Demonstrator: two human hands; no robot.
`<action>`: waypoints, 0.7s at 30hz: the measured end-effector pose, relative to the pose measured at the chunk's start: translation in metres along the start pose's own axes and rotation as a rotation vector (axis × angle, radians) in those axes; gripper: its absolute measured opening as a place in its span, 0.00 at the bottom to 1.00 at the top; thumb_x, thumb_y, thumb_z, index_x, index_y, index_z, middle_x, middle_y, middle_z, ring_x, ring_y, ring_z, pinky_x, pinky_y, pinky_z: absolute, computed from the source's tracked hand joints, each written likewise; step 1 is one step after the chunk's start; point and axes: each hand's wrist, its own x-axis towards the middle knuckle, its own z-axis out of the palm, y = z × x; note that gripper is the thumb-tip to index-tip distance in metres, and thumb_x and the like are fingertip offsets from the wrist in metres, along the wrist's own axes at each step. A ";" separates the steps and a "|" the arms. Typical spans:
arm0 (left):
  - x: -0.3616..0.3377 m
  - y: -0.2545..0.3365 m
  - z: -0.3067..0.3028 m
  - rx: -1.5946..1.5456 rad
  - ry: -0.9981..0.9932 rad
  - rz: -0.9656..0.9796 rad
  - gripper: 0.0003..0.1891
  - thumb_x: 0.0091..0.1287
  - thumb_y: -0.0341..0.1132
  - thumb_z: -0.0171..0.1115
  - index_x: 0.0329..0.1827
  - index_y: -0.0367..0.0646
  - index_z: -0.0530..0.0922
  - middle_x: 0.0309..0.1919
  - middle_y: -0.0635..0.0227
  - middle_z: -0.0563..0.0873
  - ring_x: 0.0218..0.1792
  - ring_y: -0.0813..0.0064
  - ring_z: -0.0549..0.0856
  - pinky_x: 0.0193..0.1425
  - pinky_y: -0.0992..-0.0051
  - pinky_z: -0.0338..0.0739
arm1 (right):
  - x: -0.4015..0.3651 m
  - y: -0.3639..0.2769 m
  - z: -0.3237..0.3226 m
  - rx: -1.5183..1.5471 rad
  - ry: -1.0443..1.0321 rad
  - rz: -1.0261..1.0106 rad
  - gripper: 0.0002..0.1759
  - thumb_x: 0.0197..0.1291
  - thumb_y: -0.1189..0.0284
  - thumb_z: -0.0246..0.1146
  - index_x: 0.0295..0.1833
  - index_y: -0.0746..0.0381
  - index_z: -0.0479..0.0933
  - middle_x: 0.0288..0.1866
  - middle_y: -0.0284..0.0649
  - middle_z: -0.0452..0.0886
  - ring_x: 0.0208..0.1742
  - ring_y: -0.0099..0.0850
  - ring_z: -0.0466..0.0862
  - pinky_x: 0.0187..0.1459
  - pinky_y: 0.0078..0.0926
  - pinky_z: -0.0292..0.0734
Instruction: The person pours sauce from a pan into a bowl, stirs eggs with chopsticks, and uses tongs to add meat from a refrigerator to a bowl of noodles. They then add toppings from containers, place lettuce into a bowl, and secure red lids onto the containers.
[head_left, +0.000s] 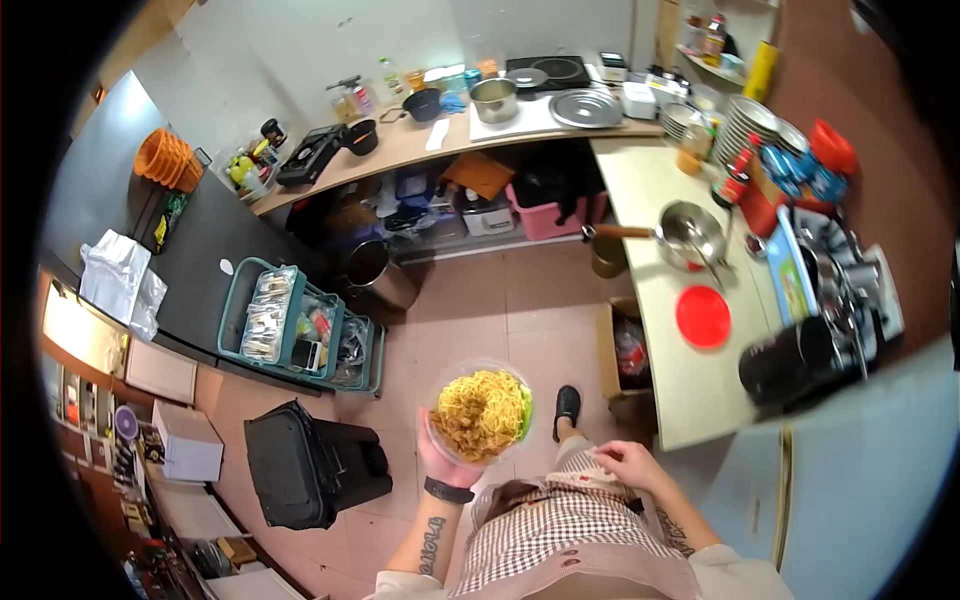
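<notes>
**Left hand (447, 462) holds clear bowl (503, 366) of noodles (487, 394), right hand (630, 467) by apron (540, 535)**

Nearest: checked apron on the wearer's body. Right hand at its right side, fingers bent, tips close together; can't tell if pinching cloth. Left hand cups the bowl from its near-left side, other fingers hidden. Bowl is off the floor, centre, noodles far side, brown topping (470, 433) near side, green leaf (526, 412) at right.

Left floor: black bin (283, 465); farther, teal trolley (233, 322), loaded. Right counter (690, 418): red disc (703, 317), then steel pan (690, 226) just beyond, handle pointing left. Far counter (398, 150): metal pot (494, 106), large round lid (586, 108) to its right.
</notes>
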 end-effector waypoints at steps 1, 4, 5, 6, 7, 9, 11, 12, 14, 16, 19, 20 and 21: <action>0.024 0.015 0.007 -0.028 0.010 0.043 0.42 0.71 0.70 0.43 0.77 0.47 0.64 0.75 0.55 0.68 0.73 0.50 0.68 0.76 0.44 0.62 | 0.041 -0.017 -0.010 -0.018 0.010 -0.121 0.15 0.69 0.68 0.64 0.54 0.67 0.83 0.36 0.37 0.87 0.35 0.22 0.85 0.40 0.23 0.80; 0.096 0.056 0.035 -0.072 0.015 0.138 0.43 0.70 0.70 0.45 0.77 0.46 0.64 0.74 0.56 0.69 0.73 0.50 0.69 0.75 0.45 0.64 | 0.140 -0.111 -0.056 -0.100 -0.066 -0.132 0.18 0.66 0.62 0.63 0.53 0.63 0.83 0.37 0.44 0.87 0.38 0.34 0.86 0.43 0.31 0.80; 0.120 0.071 0.044 -0.088 0.003 0.166 0.43 0.70 0.70 0.46 0.77 0.46 0.64 0.74 0.56 0.69 0.73 0.50 0.69 0.75 0.46 0.64 | 0.172 -0.140 -0.070 -0.122 -0.093 -0.161 0.19 0.66 0.61 0.63 0.54 0.63 0.83 0.38 0.44 0.87 0.38 0.34 0.86 0.43 0.31 0.80; 0.143 0.087 0.053 -0.063 0.001 0.174 0.43 0.70 0.70 0.46 0.77 0.46 0.64 0.74 0.57 0.69 0.73 0.50 0.70 0.75 0.46 0.65 | 0.199 -0.165 -0.082 -0.140 -0.118 -0.176 0.20 0.66 0.60 0.63 0.55 0.62 0.83 0.38 0.44 0.88 0.39 0.35 0.86 0.44 0.31 0.80; 0.164 0.101 0.059 -0.045 -0.001 0.177 0.42 0.70 0.70 0.46 0.77 0.46 0.64 0.74 0.57 0.69 0.73 0.50 0.70 0.75 0.46 0.65 | 0.221 -0.200 -0.098 -0.186 -0.117 -0.209 0.20 0.66 0.60 0.63 0.56 0.62 0.82 0.39 0.45 0.88 0.39 0.35 0.87 0.44 0.32 0.80; 0.209 0.132 0.073 -0.059 -0.017 0.202 0.43 0.69 0.70 0.49 0.77 0.46 0.65 0.74 0.57 0.70 0.72 0.50 0.70 0.74 0.47 0.66 | 0.269 -0.256 -0.123 -0.223 -0.118 -0.257 0.20 0.66 0.60 0.63 0.54 0.63 0.82 0.40 0.45 0.88 0.40 0.35 0.86 0.44 0.32 0.81; 0.260 0.166 0.060 -0.069 -0.016 0.234 0.43 0.69 0.70 0.48 0.77 0.46 0.65 0.75 0.55 0.69 0.73 0.49 0.69 0.75 0.44 0.65 | 0.327 -0.294 -0.140 -0.235 -0.105 -0.338 0.19 0.66 0.60 0.63 0.53 0.63 0.82 0.40 0.44 0.87 0.40 0.35 0.86 0.45 0.33 0.81; 0.291 0.182 0.055 -0.062 -0.020 0.210 0.43 0.70 0.70 0.48 0.77 0.46 0.65 0.75 0.55 0.68 0.73 0.49 0.69 0.75 0.43 0.64 | 0.359 -0.301 -0.147 -0.200 -0.076 -0.359 0.19 0.66 0.59 0.63 0.52 0.63 0.83 0.40 0.44 0.87 0.40 0.35 0.87 0.45 0.33 0.81; 0.344 0.211 0.068 -0.149 -0.066 0.145 0.44 0.68 0.70 0.52 0.77 0.45 0.64 0.75 0.56 0.68 0.74 0.50 0.68 0.77 0.45 0.62 | 0.410 -0.326 -0.153 -0.150 -0.014 -0.356 0.16 0.65 0.61 0.64 0.49 0.62 0.83 0.40 0.44 0.88 0.40 0.36 0.87 0.44 0.32 0.81; 0.392 0.233 0.086 -0.043 -0.068 0.098 0.45 0.67 0.69 0.54 0.78 0.45 0.64 0.76 0.56 0.68 0.74 0.50 0.68 0.76 0.45 0.63 | 0.442 -0.332 -0.142 -0.021 0.052 -0.306 0.15 0.65 0.63 0.64 0.46 0.64 0.84 0.39 0.45 0.88 0.39 0.37 0.87 0.44 0.33 0.81; 0.476 0.268 0.091 0.028 -0.163 -0.055 0.43 0.69 0.67 0.54 0.77 0.44 0.64 0.75 0.56 0.69 0.73 0.51 0.69 0.77 0.48 0.64 | 0.497 -0.325 -0.129 0.033 0.152 -0.176 0.15 0.65 0.63 0.65 0.47 0.64 0.83 0.39 0.43 0.88 0.39 0.33 0.87 0.44 0.31 0.81; 0.499 0.284 0.097 0.037 -0.194 -0.079 0.42 0.70 0.66 0.53 0.77 0.44 0.64 0.75 0.56 0.69 0.73 0.52 0.70 0.77 0.50 0.64 | 0.508 -0.327 -0.123 0.016 0.225 -0.194 0.15 0.65 0.63 0.65 0.48 0.64 0.83 0.38 0.43 0.88 0.39 0.31 0.87 0.44 0.31 0.81; 0.523 0.296 0.104 0.074 -0.132 -0.058 0.41 0.71 0.66 0.51 0.76 0.43 0.65 0.74 0.57 0.70 0.72 0.52 0.71 0.76 0.51 0.65 | 0.518 -0.335 -0.125 0.142 0.197 -0.144 0.17 0.64 0.65 0.66 0.53 0.64 0.81 0.37 0.39 0.88 0.38 0.27 0.87 0.42 0.28 0.81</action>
